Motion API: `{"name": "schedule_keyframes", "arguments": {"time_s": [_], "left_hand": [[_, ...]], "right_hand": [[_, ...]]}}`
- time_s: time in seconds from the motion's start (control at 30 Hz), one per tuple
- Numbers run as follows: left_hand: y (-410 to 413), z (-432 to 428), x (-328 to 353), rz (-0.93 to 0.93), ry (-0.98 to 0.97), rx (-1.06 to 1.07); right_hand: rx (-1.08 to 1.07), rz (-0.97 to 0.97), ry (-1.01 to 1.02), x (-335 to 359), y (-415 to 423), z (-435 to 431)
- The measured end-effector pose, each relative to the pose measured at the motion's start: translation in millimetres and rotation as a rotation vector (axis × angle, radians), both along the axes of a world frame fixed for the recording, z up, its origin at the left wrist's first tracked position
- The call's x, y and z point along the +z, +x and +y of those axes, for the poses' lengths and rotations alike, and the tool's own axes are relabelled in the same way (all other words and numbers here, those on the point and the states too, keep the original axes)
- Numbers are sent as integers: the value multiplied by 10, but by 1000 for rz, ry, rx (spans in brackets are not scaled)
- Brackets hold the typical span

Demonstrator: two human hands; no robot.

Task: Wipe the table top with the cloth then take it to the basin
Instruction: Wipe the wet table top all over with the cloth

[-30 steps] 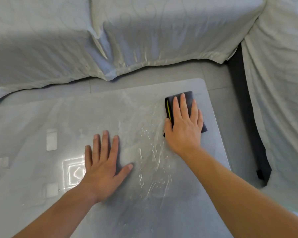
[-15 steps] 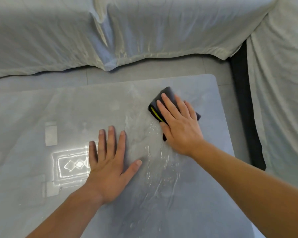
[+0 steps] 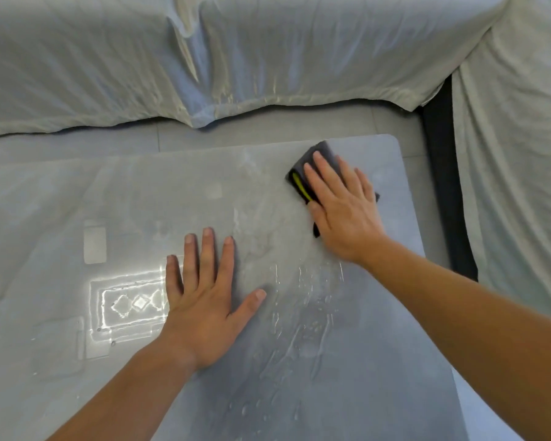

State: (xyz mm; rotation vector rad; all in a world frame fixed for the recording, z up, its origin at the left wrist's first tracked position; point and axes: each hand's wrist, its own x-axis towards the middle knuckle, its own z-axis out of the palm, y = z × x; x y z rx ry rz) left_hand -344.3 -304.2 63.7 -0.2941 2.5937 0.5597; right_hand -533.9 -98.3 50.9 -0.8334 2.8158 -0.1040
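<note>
A folded dark grey cloth with a yellow-green stripe lies near the far right corner of a glossy pale grey table, pinned flat under a person's right hand, its fingers straight and together, pressing down rather than gripping. The left hand rests palm-down at the table's middle, fingers spread wide, holding nothing. Streaks and beads of water glisten between the two arms. Beyond the table, a pale grey quilted cover drapes a sofa above the tiled floor.
</note>
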Motion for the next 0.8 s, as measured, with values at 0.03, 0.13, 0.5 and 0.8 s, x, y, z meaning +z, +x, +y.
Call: {"name": "schedule_keyframes", "arguments": {"time_s": [0.03, 0.13, 0.5, 0.8], "left_hand": [[-1, 0, -8, 1, -8, -5], [7, 4, -19, -1, -30, -13], [-1, 22, -27, -7, -56, -17], [-16, 17, -16, -34, -50, -18]], "right_hand": [[-151, 9, 1, 1, -191, 63], [-471, -6, -44, 23, -401, 42], [-486, -26, -59, 27, -94, 350], [105, -64, -49, 69, 619, 340]]}}
